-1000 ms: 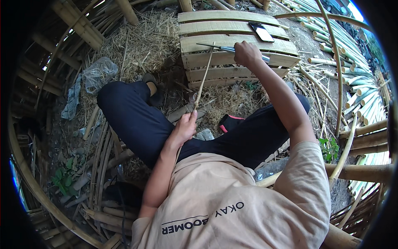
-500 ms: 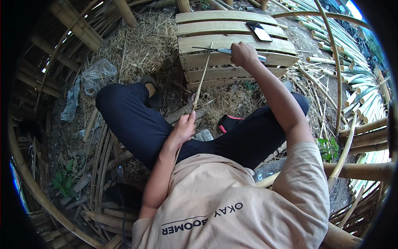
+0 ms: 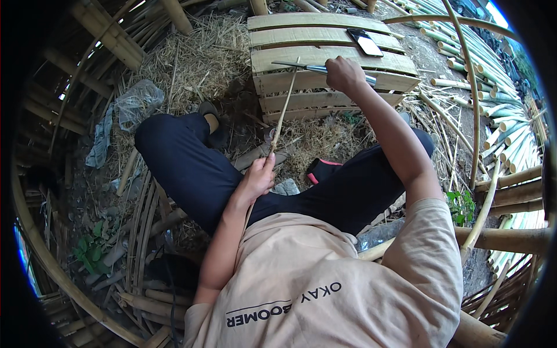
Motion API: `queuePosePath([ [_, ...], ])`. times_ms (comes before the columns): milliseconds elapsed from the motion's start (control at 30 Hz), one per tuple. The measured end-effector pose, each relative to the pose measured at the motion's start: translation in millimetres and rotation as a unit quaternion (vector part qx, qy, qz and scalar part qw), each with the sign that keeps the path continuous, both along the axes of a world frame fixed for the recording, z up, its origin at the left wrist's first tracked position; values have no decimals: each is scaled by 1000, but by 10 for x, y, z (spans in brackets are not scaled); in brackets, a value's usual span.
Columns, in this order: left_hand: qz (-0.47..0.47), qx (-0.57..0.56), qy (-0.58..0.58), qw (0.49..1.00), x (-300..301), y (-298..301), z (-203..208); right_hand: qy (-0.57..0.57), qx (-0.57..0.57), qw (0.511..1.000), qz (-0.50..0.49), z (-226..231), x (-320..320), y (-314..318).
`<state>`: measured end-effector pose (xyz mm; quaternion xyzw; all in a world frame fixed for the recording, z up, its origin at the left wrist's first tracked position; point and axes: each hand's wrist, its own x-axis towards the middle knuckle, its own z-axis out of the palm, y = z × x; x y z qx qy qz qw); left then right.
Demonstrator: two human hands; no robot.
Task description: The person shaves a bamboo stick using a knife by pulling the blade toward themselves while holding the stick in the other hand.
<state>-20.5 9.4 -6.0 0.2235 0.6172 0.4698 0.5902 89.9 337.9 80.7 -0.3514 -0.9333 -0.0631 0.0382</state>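
My left hand (image 3: 257,176) is closed around a thin bamboo strip (image 3: 281,119), low in front of my lap. The strip slants up and away to the slatted wooden crate (image 3: 307,39), its far tip over the crate's top. A knife (image 3: 315,68) is gripped in my right hand (image 3: 344,73), above the crate's near slats. Its narrow blade points left and crosses the strip just below the tip. The end of its grey handle sticks out to the right of my fist. The strip's near end runs back along my left forearm.
A phone (image 3: 365,43) lies on the crate's far right. Cut bamboo poles (image 3: 507,124) are stacked at right. Straw (image 3: 200,52), a clear plastic bag (image 3: 139,103) and a black-and-pink item (image 3: 322,170) lie on the ground. A bent bamboo pole (image 3: 473,93) rises right of the crate.
My right hand and the knife have shifted slightly to the right, and more of the blade's flat shows. My left hand keeps its hold on the strip, nearly still.
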Motion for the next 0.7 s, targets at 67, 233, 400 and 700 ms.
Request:
queuePosePath([
  [67, -2, 2, -1, 1000, -20, -10, 17, -2, -3, 1000, -5, -13, 4, 18],
  [233, 0, -1, -25, 1000, -37, -3, 24, 17, -10, 1000, -15, 28, -9, 8],
  [400, -2, -1, -22, 1000, -22, 8, 34, 10, 6, 1000, -17, 31, -17, 0],
  [700, -14, 0, -28, 1000, -24, -2, 22, 25, 61, 998, -11, -22, -48, 55],
])
